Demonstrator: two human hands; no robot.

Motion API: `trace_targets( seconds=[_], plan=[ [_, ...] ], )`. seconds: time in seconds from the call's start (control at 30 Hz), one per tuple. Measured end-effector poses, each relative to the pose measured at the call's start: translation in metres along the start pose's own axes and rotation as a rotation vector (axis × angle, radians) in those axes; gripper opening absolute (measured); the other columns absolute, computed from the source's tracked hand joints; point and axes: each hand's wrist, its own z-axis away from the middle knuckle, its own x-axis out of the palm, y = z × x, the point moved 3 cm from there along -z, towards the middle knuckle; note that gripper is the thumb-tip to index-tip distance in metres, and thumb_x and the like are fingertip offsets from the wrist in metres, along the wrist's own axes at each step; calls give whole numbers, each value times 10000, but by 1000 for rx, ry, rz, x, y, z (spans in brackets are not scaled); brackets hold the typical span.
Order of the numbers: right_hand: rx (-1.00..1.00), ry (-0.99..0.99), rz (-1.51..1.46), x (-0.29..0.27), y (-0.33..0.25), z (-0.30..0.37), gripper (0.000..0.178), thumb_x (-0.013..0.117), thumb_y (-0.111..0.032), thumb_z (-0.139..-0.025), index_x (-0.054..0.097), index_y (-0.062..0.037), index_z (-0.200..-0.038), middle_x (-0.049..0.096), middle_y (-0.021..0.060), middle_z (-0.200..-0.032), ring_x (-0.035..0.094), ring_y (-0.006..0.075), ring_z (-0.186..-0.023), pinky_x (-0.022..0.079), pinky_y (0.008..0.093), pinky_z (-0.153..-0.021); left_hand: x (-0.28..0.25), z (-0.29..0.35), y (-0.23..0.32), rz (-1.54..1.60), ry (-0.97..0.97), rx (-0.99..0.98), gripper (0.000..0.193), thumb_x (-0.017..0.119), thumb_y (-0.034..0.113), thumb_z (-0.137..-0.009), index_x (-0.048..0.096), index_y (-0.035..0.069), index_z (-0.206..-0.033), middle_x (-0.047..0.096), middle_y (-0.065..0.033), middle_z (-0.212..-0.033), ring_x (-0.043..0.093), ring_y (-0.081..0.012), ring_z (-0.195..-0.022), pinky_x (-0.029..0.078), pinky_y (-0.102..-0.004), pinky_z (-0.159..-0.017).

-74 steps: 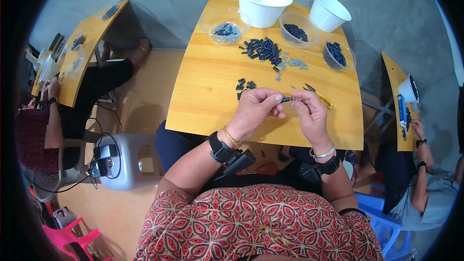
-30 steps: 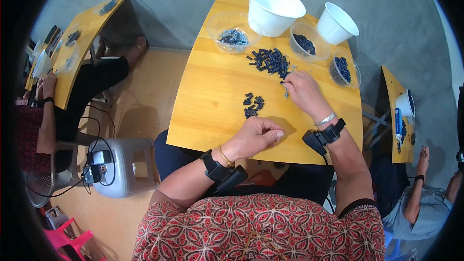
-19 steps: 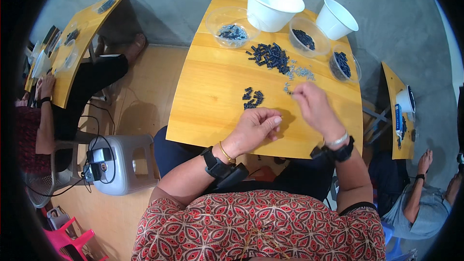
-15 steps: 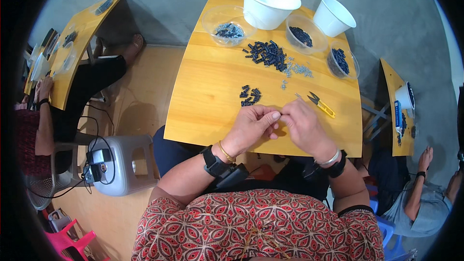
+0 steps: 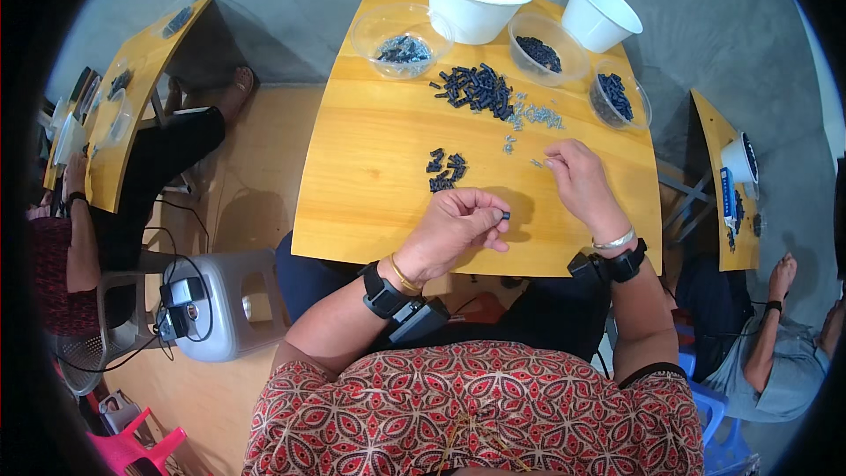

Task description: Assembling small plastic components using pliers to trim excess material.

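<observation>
My left hand [image 5: 454,231] is over the table's near edge, thumb and forefinger closed on a small dark plastic plug [image 5: 505,215]. My right hand [image 5: 582,183] reaches over the table to the right, fingers bent, with thumb and forefinger slightly apart. Beside its fingertips lies a small silver screw-like piece [image 5: 536,162]. Just beyond my left hand is a small group of dark plugs [image 5: 446,169]. Farther off lie a larger heap of dark plugs [image 5: 476,91] and a scatter of small silver pieces [image 5: 536,115]. The yellow snips are hidden under my right hand.
Along the table's [image 5: 352,203] far side stand a large white tub [image 5: 476,13], a smaller white tub [image 5: 604,18] and clear bowls [image 5: 366,40] of small parts. A grey stool [image 5: 207,322] with cables is on the left. Other people sit at tables on both sides.
My right hand has parted from my left and moved away over the table, covering the yellow snips. My left hand stays nearly in place, and the dark plug now shows in its fingertips.
</observation>
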Motion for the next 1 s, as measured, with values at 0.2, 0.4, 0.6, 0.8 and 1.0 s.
trace_targets(
  seconds=[0.2,0.4,0.6,0.8,1.0],
  plan=[
    [-111,-99,90,20,2,-9,86,560,-12,-756,534,-6,-838,549,170,-791,518,355,-801,420,423,-712,-1,1,3,51,29,25,137,521,38,-891,600,-33,-978,610,-70,-787,599,-122,-657,555,-283,-663],
    [-194,135,236,0,4,-24,80,553,-20,-758,534,-7,-835,545,176,-811,510,362,-803,416,426,-708,-3,2,-1,7,7,-5,143,519,34,-892,601,-37,-986,610,-67,-784,580,-112,-642,552,-278,-659],
    [-211,40,35,22,-17,-57,33,561,-32,-763,552,-21,-793,558,148,-777,519,341,-795,419,419,-709,-4,3,5,26,18,5,141,544,60,-888,604,-30,-980,606,-60,-777,573,-108,-642,550,-279,-663],
    [-326,-24,56,48,-28,-81,40,575,-21,-764,553,-17,-796,550,125,-763,519,313,-773,422,385,-690,-12,6,7,-8,46,19,138,582,69,-868,606,-25,-967,601,-52,-765,572,-107,-648,549,-280,-662],
    [-349,-58,109,61,-27,-87,62,584,-24,-759,539,-28,-801,530,115,-762,494,307,-771,414,385,-699,-14,9,10,-7,45,17,139,590,70,-862,605,-25,-962,602,-58,-771,571,-108,-647,549,-279,-667]
  ],
)
